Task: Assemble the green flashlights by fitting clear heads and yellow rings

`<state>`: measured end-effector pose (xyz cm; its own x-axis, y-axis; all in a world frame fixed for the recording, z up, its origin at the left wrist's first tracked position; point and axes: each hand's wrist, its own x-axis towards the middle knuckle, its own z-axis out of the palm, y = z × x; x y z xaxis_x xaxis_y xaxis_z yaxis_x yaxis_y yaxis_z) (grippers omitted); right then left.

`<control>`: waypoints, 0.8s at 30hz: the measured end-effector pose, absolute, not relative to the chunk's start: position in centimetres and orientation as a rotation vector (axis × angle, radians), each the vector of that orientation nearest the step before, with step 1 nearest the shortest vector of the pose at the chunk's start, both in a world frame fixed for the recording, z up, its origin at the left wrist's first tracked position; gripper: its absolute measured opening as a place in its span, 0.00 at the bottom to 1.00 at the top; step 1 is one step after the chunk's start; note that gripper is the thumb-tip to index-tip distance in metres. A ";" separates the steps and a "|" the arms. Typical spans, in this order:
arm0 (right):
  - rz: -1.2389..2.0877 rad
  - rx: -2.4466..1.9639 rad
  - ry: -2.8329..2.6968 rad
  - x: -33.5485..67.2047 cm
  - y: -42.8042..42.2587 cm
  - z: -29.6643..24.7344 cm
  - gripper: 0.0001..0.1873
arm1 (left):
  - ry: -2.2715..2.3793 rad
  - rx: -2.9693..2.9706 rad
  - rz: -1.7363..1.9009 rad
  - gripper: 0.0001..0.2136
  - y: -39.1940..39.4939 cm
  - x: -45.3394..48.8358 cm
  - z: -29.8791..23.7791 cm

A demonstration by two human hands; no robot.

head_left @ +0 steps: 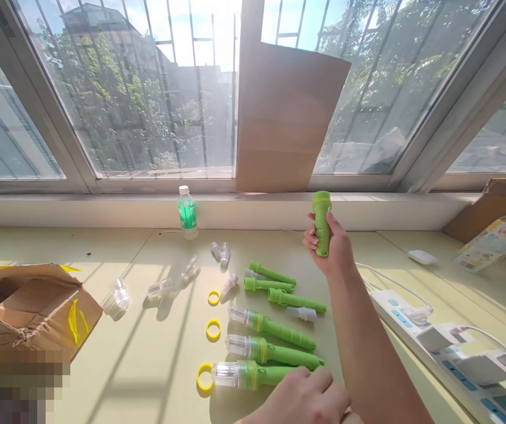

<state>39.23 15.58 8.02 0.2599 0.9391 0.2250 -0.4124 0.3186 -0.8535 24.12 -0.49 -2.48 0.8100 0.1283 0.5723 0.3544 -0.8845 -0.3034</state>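
My right hand (330,247) is raised above the back of the table, fingers wrapped around a green flashlight body (322,221) held upright, its threaded end up and without a clear cap. Low in the view, my left hand (308,391) curls over the tail of the nearest green flashlight (248,375), which has a clear cap; its fingertips are hidden. Two similar capped flashlights (275,351) lie beyond it. Farther back are several green bodies (297,299) with white inserts (303,314). Three yellow rings (205,378) lie left of the flashlights.
Clear caps (120,294) and small clear-and-white parts (229,284) are scattered left of centre. A cardboard box (80,330) stands at left, a bottle (187,215) by the sill. Power strips (394,309) with plugs and cables run along the right, near a white device (422,257).
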 end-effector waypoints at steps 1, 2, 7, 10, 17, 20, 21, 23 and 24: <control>1.046 -0.764 -0.853 39.2 15.4 7.9 0.18 | -0.617 -2.722 -0.840 0.12 1.0 23.3 -1.8; 1.047 -0.766 -0.857 39.2 15.3 7.9 0.19 | -0.819 -2.794 -0.893 0.09 2.7 22.3 -1.1; 1.047 -0.784 -0.881 39.0 14.0 7.6 0.18 | -1.643 -2.715 -0.822 0.12 10.6 16.1 0.5; 1.025 -0.848 -0.920 38.6 13.1 7.3 0.18 | -1.763 -2.684 -0.776 0.11 13.1 13.4 -0.4; 1.066 -1.031 -1.046 37.2 12.0 6.9 0.22 | -1.901 -2.713 -0.710 0.08 13.6 12.1 -2.9; 1.089 -1.145 -1.208 36.9 11.6 7.2 0.23 | -1.877 -2.775 -0.783 0.04 13.8 11.8 -2.4; 1.084 -1.187 -1.280 36.9 11.3 7.3 0.23 | -1.864 -2.799 -0.827 0.05 13.9 11.5 -1.8; 1.055 -1.278 -1.436 36.8 10.8 7.7 0.22 | -1.830 -2.845 -0.932 0.09 14.0 10.7 -0.2; 1.032 -1.321 -1.507 36.7 10.5 8.0 0.21 | -1.806 -2.876 -0.997 0.10 13.9 10.3 0.8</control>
